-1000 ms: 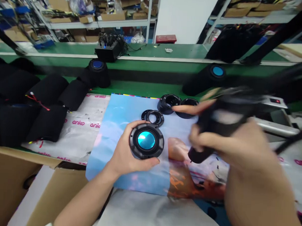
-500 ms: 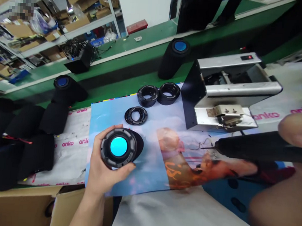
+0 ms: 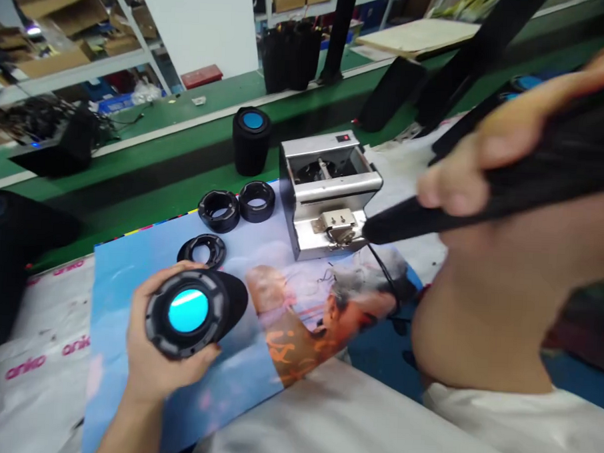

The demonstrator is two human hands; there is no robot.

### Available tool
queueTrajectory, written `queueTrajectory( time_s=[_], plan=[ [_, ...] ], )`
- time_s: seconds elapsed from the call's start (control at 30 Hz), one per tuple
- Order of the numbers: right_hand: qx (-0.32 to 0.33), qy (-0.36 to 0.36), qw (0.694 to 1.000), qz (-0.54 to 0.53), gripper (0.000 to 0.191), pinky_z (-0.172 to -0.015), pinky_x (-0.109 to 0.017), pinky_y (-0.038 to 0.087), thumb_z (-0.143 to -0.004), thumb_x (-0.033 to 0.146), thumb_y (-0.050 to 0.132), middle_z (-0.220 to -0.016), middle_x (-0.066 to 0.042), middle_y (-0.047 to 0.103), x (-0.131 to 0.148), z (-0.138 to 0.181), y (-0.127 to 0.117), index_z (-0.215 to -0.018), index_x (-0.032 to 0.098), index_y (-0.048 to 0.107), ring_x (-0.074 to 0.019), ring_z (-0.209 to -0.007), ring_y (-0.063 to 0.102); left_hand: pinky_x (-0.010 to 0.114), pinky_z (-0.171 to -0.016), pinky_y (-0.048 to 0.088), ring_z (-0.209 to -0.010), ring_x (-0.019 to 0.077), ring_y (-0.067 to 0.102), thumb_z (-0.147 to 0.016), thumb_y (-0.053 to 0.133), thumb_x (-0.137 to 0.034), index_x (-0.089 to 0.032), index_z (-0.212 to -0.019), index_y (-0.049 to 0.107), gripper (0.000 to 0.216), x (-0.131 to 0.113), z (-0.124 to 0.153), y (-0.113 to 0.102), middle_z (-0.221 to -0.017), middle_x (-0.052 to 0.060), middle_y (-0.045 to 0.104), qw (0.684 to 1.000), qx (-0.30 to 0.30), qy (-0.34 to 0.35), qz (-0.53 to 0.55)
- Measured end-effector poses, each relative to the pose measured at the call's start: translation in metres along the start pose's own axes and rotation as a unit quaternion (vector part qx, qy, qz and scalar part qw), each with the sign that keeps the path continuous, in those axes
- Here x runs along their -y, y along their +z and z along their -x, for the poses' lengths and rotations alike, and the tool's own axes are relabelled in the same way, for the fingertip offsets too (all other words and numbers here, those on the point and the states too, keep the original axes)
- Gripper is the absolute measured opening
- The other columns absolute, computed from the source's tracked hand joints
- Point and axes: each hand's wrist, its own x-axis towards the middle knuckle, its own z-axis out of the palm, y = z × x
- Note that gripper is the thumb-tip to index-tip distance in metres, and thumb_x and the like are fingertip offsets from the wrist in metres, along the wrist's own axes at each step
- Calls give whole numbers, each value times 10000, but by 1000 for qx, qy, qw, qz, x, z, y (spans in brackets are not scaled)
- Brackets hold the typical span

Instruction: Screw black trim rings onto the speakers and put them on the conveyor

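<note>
My left hand [image 3: 148,363] is wrapped round a black cylindrical speaker [image 3: 231,297], its shiny blue round end and ring-shaped rim tilted up towards me. In my right hand [image 3: 459,176] is a black electric screwdriver [image 3: 407,221], somewhat blurred. The screwdriver's tip end is at the front of a metal screw feeder [image 3: 341,193]; whether it touches a screw there I cannot tell. Near my left hand lies a flat black ring [image 3: 215,249]. Two thicker black rings, a left one [image 3: 207,222] and a right one [image 3: 257,216], rest behind it on a printed sheet [image 3: 119,278].
Another blue-ended black cylinder [image 3: 250,147] stands behind the rings. More black cylinders [image 3: 10,260] are at the left edge. A dark cable [image 3: 385,263] hangs beside the feeder. Across the green bench stand a red box [image 3: 202,77] and loaded shelves [image 3: 74,56].
My view has swung right, so the bench things sit further left. The screwdriver in my right hand has moved from in front of the feeder up to its front. My left hand keeps the speaker.
</note>
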Motion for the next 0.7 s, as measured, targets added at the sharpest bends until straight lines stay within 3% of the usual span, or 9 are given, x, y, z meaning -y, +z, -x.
queueTrajectory(
  time_s=[0.1, 0.17, 0.27, 0.37, 0.47, 0.6, 0.7],
  plan=[
    [-20, -25, 993, -115, 677, -472, -369, 444, -915, 906, 665, -786, -15, 583, 8, -4, 34, -924, 250, 500, -162, -577, 547, 495, -1040, 646, -1190, 352, 799, -698, 1041, -536, -260, -1431, 644, 878, -6, -18, 37, -1322, 124, 776, 995, 70, 34, 55],
    [-1, -11, 996, -91, 730, -447, -389, 438, -842, 953, 722, -803, -43, 622, 5, -7, 46, -878, 240, 565, -179, -599, 600, 451, -998, 665, -1175, 336, 808, -691, 1041, -560, -246, -1413, 628, 889, -11, -26, 58, -1319, 129, 772, 990, 107, 41, 84],
    [59, 18, 998, -23, 784, -480, -369, 452, -780, 1003, 732, -856, -48, 642, -3, -10, 44, -852, 245, 544, -165, -619, 617, 426, -954, 681, -1146, 326, 822, -714, 1013, -606, -239, -1409, 599, 889, -15, -32, 75, -1311, 136, 776, 985, 134, 30, 106],
    [114, 30, 992, 44, 795, -620, -375, 553, -788, 1015, 700, -899, -49, 666, -6, -8, 36, -890, 247, 520, -168, -674, 626, 426, -958, 683, -1148, 329, 826, -701, 1026, -586, -244, -1416, 595, 902, -17, -32, 78, -1321, 134, 778, 983, 135, 24, 119],
    [151, 54, 986, 39, 732, -707, -377, 600, -790, 907, 807, -874, -18, 654, -8, -5, 33, -964, 258, 516, -175, -706, 643, 426, -979, 681, -1171, 331, 822, -695, 1043, -539, -252, -1417, 601, 893, -16, -31, 76, -1344, 128, 776, 982, 139, 23, 127],
    [109, 64, 991, -38, 626, -570, -349, 522, -885, 725, 823, -665, 52, 497, -20, 3, 38, -893, 256, 409, -132, -523, 518, 419, -1011, 675, -1196, 324, 817, -687, 1053, -489, -250, -1423, 602, 895, -15, -32, 74, -1359, 121, 774, 980, 149, 18, 133],
    [78, 64, 989, -112, 593, -461, -331, 439, -853, 640, 880, -597, 60, 504, -29, 11, 42, -854, 247, 436, -129, -439, 483, 407, -998, 682, -1181, 313, 822, -677, 1062, -461, -252, -1410, 600, 892, -16, -33, 74, -1343, 109, 783, 978, 155, 7, 141]
  ],
)
